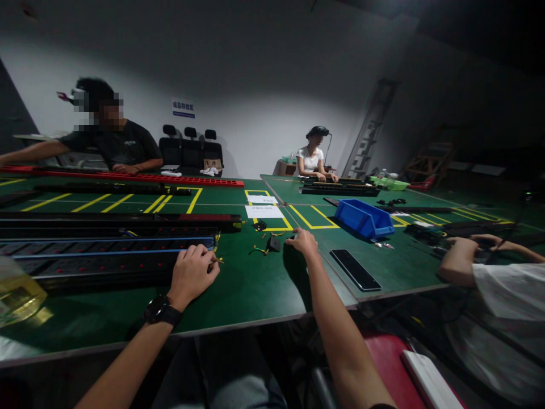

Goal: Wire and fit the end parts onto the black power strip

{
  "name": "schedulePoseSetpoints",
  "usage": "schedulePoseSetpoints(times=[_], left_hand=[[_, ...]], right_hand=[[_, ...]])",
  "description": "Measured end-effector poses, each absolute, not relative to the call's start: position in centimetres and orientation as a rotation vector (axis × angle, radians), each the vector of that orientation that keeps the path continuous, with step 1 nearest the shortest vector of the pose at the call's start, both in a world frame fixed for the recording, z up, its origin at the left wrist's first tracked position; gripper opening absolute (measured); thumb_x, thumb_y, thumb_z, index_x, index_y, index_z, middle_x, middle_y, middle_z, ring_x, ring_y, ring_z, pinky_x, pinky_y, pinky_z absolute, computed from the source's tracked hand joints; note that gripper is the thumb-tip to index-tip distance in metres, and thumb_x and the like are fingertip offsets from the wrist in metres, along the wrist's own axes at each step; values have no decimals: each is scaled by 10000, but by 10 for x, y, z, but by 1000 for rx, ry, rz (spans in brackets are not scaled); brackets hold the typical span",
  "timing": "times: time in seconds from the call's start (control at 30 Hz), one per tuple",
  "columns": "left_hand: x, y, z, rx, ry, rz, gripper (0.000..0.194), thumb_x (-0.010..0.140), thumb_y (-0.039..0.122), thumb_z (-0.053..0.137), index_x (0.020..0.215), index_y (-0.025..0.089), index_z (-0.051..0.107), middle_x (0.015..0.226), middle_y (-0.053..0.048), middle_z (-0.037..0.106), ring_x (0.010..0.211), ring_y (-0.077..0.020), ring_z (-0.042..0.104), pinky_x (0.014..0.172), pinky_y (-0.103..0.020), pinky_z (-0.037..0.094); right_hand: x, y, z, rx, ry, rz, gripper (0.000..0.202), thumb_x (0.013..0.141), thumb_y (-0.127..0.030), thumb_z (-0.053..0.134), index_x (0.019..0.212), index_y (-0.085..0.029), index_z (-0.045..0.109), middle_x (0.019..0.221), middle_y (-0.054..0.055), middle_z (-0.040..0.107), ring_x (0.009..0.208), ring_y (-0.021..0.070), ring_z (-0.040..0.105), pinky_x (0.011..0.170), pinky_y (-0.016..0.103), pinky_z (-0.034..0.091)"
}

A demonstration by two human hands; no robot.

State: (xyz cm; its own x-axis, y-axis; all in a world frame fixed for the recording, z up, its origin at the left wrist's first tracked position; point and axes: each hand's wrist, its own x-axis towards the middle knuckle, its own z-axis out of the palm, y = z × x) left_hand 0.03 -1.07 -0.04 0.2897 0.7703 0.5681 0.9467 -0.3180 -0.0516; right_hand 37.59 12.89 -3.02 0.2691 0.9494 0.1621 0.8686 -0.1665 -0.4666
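My left hand (193, 275) is closed at the near end of a long black strip with red dots (128, 266), probably a power strip housing. A small yellow piece (219, 260), perhaps a wire end, pokes out by its fingertips. Further right, my right hand (305, 243) reaches over the table with thumb and fingers pinched together. Something small and dark seems to be at its fingertips, too small to name. Between the hands lie a small black square part (274, 243) and a short yellow-green wire (260, 250). Another black piece (259, 225) sits just beyond them.
A phone (355, 270) and a blue bin (365, 218) are to the right. White paper labels (264, 212) lie ahead. A translucent yellowish container (19, 292) stands at left. One person sits close at right; two more work across the green table (255, 301).
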Motion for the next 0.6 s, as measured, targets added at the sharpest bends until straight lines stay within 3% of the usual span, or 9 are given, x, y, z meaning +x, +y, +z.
schedulePoseSetpoints(times=[0.2,0.47,0.6], left_hand=[[0,-11,-1,-2186,-1551,-633,206,936,324,568,882,210,731,978,-95,685,945,-280,594,805,-427,402],[1,-11,-2,-2186,-1558,-621,205,937,320,569,884,208,731,982,-91,688,948,-281,587,806,-426,394],[0,-10,-3,-2186,-1554,-635,192,930,314,578,876,208,728,980,-89,685,945,-283,587,806,-426,394]], right_hand=[[374,129,-32,-2002,-1662,282,578,825,-515,760,1291,-181,696,1301,263,653,1212,449,597,933,540,461],[364,124,-21,-1958,-1649,87,506,983,-497,573,1340,-153,672,1310,243,653,1251,406,573,990,494,457],[348,121,-17,-1772,-1901,22,476,1019,-514,515,1265,-160,718,1232,185,704,1194,339,608,997,431,462]])
